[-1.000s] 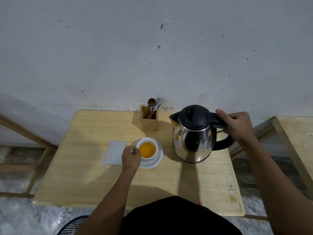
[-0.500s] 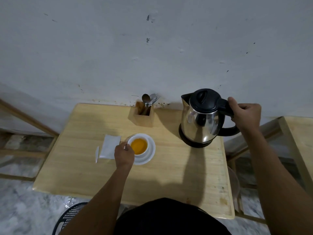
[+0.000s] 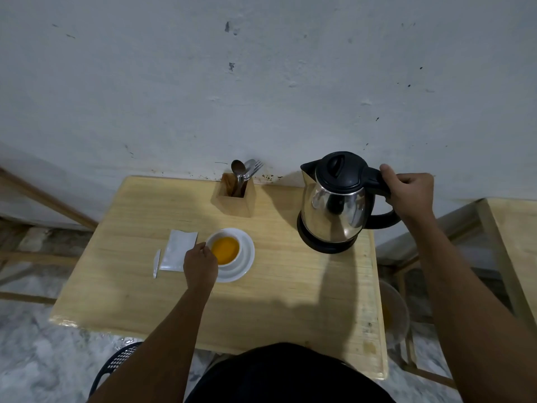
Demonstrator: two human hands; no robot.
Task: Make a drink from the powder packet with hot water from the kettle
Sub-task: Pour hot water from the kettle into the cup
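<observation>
A steel kettle (image 3: 334, 210) with a black lid stands upright on its black base at the table's back right. My right hand (image 3: 408, 193) is closed around its black handle. A white cup (image 3: 224, 250) holding orange liquid sits on a white saucer (image 3: 245, 257) in the middle of the table. My left hand (image 3: 200, 264) grips the cup's left side. The opened white powder packet (image 3: 177, 250) lies flat just left of the cup, with its torn-off strip (image 3: 157, 263) beside it.
A wooden holder (image 3: 235, 199) with a spoon and forks stands at the back against the wall. The wooden table (image 3: 290, 286) ends close to the kettle's right. A second table (image 3: 514, 242) and a bowl (image 3: 395, 315) on the floor are on the right.
The kettle has moved from above the table's middle to the back right and been set down on its base. My left hand has stayed on the cup.
</observation>
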